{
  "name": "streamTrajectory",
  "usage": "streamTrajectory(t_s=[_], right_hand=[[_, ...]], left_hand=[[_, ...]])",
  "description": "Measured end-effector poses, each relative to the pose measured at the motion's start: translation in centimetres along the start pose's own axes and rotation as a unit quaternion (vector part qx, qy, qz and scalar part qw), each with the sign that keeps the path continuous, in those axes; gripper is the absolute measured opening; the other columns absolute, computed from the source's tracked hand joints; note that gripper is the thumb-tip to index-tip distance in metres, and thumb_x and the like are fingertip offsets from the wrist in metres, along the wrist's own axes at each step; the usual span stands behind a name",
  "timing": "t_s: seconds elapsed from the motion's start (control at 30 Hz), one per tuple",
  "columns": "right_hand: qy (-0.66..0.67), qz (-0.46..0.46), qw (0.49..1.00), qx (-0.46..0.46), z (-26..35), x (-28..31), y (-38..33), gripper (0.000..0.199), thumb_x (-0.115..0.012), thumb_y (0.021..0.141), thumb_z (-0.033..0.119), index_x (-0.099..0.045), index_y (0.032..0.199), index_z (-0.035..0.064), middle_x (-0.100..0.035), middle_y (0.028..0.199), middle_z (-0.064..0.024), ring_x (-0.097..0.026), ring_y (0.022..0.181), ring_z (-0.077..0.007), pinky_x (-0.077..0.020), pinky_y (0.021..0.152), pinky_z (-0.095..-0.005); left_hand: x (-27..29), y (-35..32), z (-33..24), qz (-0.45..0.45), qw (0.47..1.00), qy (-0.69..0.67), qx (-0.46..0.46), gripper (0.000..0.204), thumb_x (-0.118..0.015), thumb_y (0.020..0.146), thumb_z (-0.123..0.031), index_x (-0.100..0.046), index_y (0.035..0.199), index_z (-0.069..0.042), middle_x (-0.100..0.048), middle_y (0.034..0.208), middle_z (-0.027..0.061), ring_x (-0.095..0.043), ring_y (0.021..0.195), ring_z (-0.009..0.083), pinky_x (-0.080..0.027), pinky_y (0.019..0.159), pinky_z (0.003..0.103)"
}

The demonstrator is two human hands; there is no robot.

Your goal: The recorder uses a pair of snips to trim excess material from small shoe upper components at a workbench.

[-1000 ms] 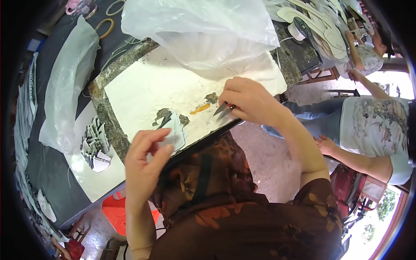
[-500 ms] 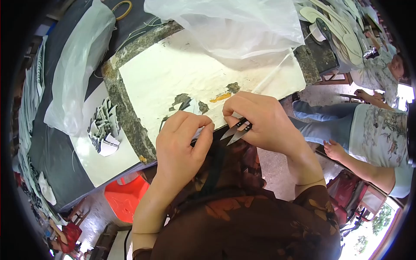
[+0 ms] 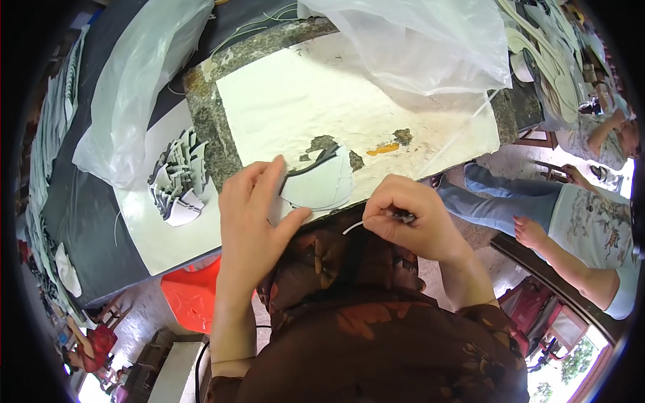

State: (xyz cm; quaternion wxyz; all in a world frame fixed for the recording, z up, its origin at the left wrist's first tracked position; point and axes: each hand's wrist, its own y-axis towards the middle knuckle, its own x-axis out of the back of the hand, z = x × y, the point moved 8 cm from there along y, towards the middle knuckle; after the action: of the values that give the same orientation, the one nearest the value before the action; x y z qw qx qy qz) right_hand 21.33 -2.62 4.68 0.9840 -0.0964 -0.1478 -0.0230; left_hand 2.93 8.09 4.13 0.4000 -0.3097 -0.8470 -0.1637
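My left hand point(image 3: 252, 201) has its thumb and fingers spread at the near edge of the work board, beside a pale curved cut piece point(image 3: 322, 185) with a dark edge. It appears to hold nothing; whether it touches the piece I cannot tell. Closed, my right hand point(image 3: 413, 218) hovers just off the board's near edge. A thin white strip point(image 3: 353, 228) sticks out from its pinched thumb and finger. The thread snips point(image 3: 404, 215) are tucked in the same hand, mostly hidden, with only a dark part showing.
White paper point(image 3: 282, 101), torn in spots, covers the worn board. To its left lies a stack of dark-edged cut pieces point(image 3: 178, 174). Clear plastic bags point(image 3: 430, 47) lie at the back. A red stool point(image 3: 188, 299) stands below the table; another person point(image 3: 578, 221) is at the right.
My hands have moved apart and the left has opened out, uncovering the pale curved piece on the board. The snips' blades no longer show. A white strip now shows at my right fingertips.
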Motion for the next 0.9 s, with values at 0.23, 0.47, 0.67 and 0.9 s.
streamTrajectory(t_s=[0.23,0.47,0.67,0.9], right_hand=[[0.067,0.124,0.99,0.019,1.4,-3.4,0.2,0.017,-0.076,0.081,0.0,-0.069,0.095,0.0059,-0.066,0.09,-0.006,-0.066,0.087,-0.0241,-0.0519,0.075,-0.0336],[0.062,0.002,0.996,-0.058,0.3,-0.3,1.4,0.008,-0.075,0.088,0.0,-0.07,0.09,0.0052,-0.061,0.082,0.0008,-0.053,0.071,-0.008,-0.0388,0.062,-0.0242],[0.015,-0.04,0.998,-0.055,-0.5,-1.4,3.2,0.006,-0.072,0.088,-0.001,-0.068,0.09,0.0028,-0.06,0.081,0.0,-0.052,0.071,-0.007,-0.0403,0.062,-0.0242],[-0.109,-0.061,0.992,-0.011,-1.3,-3.1,4.8,0.009,-0.072,0.085,0.005,-0.065,0.089,0.0017,-0.061,0.079,-0.0102,-0.058,0.07,-0.0225,-0.0479,0.065,-0.0328]], left_hand=[[-1.4,-0.3,0.7,0.036,0.999,0.014,-0.014,0.055,-0.087,0.072,-0.021,-0.068,0.122,-0.009,-0.06,0.122,0.0085,-0.054,0.116,0.032,-0.039,0.1,0.045],[-2.3,-1.6,-1.2,-0.008,0.999,0.003,-0.036,0.059,-0.089,0.072,-0.024,-0.068,0.125,-0.012,-0.062,0.118,0.0049,-0.057,0.11,0.0288,-0.04,0.095,0.043],[-2.2,-3.3,-1.7,-0.073,0.989,0.001,-0.131,0.043,-0.086,0.073,-0.018,-0.075,0.114,-0.009,-0.068,0.114,0.0013,-0.059,0.104,0.0239,-0.039,0.093,0.041],[-2.8,-3.4,-1.6,-0.07,0.989,0.011,-0.131,0.037,-0.082,0.076,-0.013,-0.078,0.113,-0.01,-0.069,0.116,-0.0022,-0.06,0.102,0.0209,-0.039,0.092,0.039]])
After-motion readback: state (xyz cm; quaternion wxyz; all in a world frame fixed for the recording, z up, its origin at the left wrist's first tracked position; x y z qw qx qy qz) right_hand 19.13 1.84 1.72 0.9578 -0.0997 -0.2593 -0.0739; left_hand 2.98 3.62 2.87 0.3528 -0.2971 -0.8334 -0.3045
